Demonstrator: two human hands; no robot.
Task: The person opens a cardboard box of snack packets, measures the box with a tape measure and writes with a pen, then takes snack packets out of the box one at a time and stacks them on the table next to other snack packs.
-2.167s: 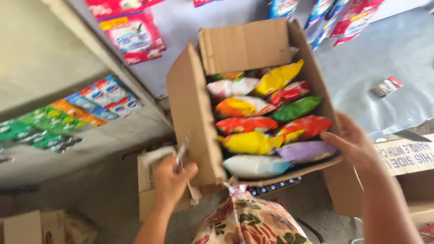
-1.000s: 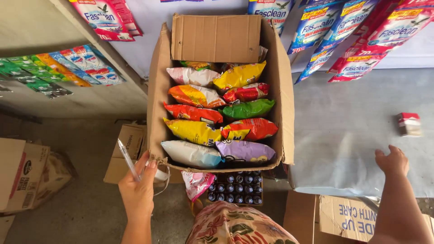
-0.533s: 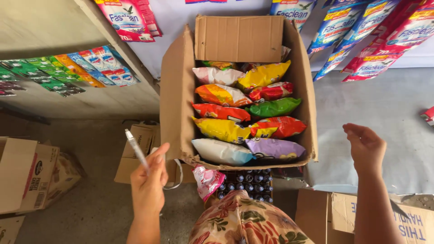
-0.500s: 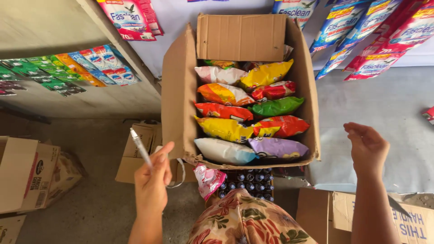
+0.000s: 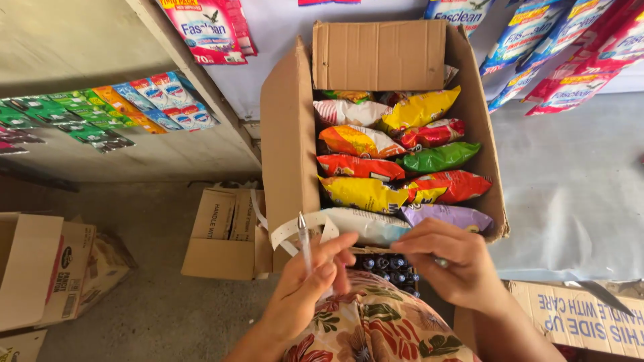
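My left hand (image 5: 305,288) grips a clear pen (image 5: 304,243) with its tip pointing up, just below the front left corner of an open cardboard box (image 5: 288,147). The box is packed with colourful snack packets (image 5: 396,161) in two rows. My right hand (image 5: 456,261) hovers at the box's front edge, fingers bent toward my left hand, close to a pale blue packet (image 5: 365,224). I see nothing in it. A loose white strap (image 5: 295,228) curls off the box's corner. My floral-clothed lap (image 5: 376,328) lies under both hands.
Sachet strips (image 5: 134,100) hang along a concrete counter at left. Detergent packets (image 5: 563,47) hang at upper right. Cardboard boxes stand on the floor at left (image 5: 40,268), centre (image 5: 221,234) and lower right (image 5: 583,318). Dark bottle caps (image 5: 389,265) show beneath the box.
Both hands have come together at the box's front edge: the right hand moved left from the side, and the left hand with the pen moved right and up.
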